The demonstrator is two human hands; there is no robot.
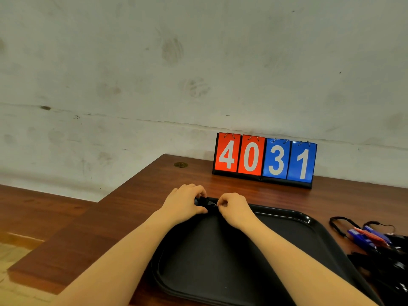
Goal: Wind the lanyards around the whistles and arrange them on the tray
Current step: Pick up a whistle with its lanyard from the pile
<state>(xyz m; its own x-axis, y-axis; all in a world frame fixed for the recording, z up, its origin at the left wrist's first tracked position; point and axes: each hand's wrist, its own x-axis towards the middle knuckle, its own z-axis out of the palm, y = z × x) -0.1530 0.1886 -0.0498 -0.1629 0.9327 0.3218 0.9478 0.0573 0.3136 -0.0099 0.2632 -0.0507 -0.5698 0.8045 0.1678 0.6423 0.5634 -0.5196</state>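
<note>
A black tray (293,230) lies on the brown table in front of me. Over its far left corner both hands meet around a small black whistle (204,202) with its black lanyard. My left hand (184,203) grips the whistle, fingers curled over it. My right hand (231,207) pinches the lanyard just to the right of it. Most of the whistle is hidden by my fingers. A pile of blue, red and black whistles (373,238) with tangled black lanyards lies to the right of the tray.
A flip scoreboard (263,160) reading 4031 stands at the back of the table (123,217) against a stained white wall. The table's left edge drops to a lower wooden surface (39,208).
</note>
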